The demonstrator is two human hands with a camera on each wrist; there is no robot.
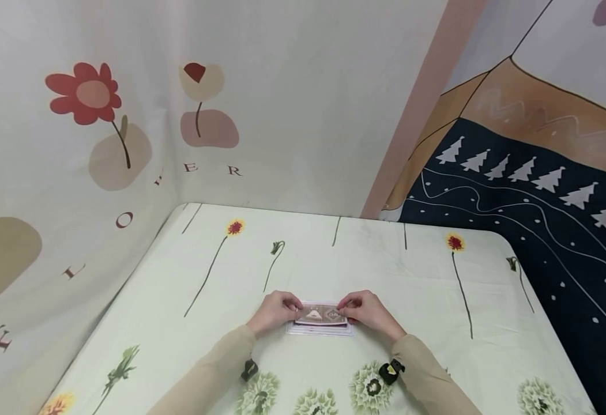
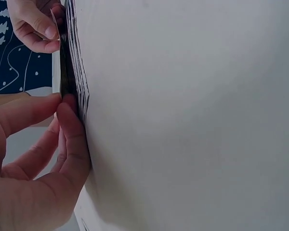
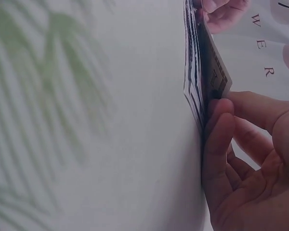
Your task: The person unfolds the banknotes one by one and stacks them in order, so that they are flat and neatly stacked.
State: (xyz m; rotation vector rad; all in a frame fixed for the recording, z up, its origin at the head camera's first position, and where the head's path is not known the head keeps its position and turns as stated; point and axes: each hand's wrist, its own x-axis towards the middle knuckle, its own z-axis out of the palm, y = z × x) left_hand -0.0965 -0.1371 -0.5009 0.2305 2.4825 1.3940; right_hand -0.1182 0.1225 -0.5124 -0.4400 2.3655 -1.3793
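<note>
A brown printed card (image 1: 320, 314) with a white peak shape and pale lettering is held between the two hands. The left hand (image 1: 275, 313) pinches its left end between thumb and fingers. At the opposite end, the right hand (image 1: 370, 312) pinches it the same way. Beneath the card lies a flat stack (image 1: 319, 331) of thin, pale-edged pieces on the table. From the right wrist view, the card (image 3: 217, 72) is tilted away from the layered stack (image 3: 191, 72), leaving a narrow dark gap. Fingertips of both hands are close against the stack's ends.
The table is covered by a pale cloth (image 1: 386, 271) printed with flowers and stems. Behind and to the left hangs a light flower-print curtain (image 1: 292, 115). A dark cloth with white trees (image 1: 520, 196) hangs at the right. Both sleeves carry black wrist devices (image 1: 390, 372).
</note>
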